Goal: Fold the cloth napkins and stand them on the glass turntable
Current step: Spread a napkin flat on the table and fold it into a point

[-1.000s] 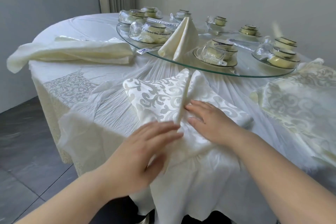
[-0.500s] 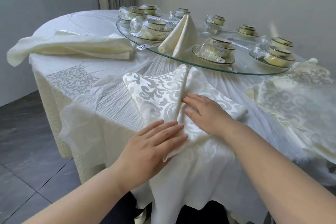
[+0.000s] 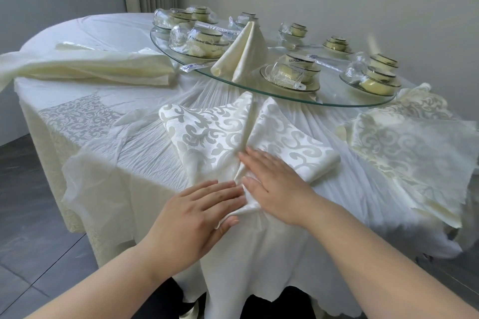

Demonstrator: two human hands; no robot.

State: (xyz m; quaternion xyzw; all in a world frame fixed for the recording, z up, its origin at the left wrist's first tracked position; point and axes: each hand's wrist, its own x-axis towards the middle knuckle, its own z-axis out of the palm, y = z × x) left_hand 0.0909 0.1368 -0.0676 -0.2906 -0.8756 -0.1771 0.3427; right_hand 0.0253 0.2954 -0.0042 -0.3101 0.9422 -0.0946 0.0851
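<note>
A white patterned napkin (image 3: 215,132) lies on the table in front of me, its two sides folded in to meet along a centre line. My right hand (image 3: 274,181) presses flat on its right half near the centre line. My left hand (image 3: 199,212) lies at the napkin's near corner, fingers straight on top and thumb under the cloth's edge. A cream napkin (image 3: 243,52) folded into a cone stands on the near rim of the glass turntable (image 3: 334,101).
Several wrapped bowl-and-plate sets (image 3: 290,72) sit round the turntable. A long cream cloth (image 3: 90,67) lies at the left of the table. Another patterned napkin (image 3: 404,142) lies under thin plastic film at the right. The table edge is close to me.
My left hand slid right and down to the napkin's near corner. My right hand shifted nearer along the centre line. The view moved slightly closer to the table.
</note>
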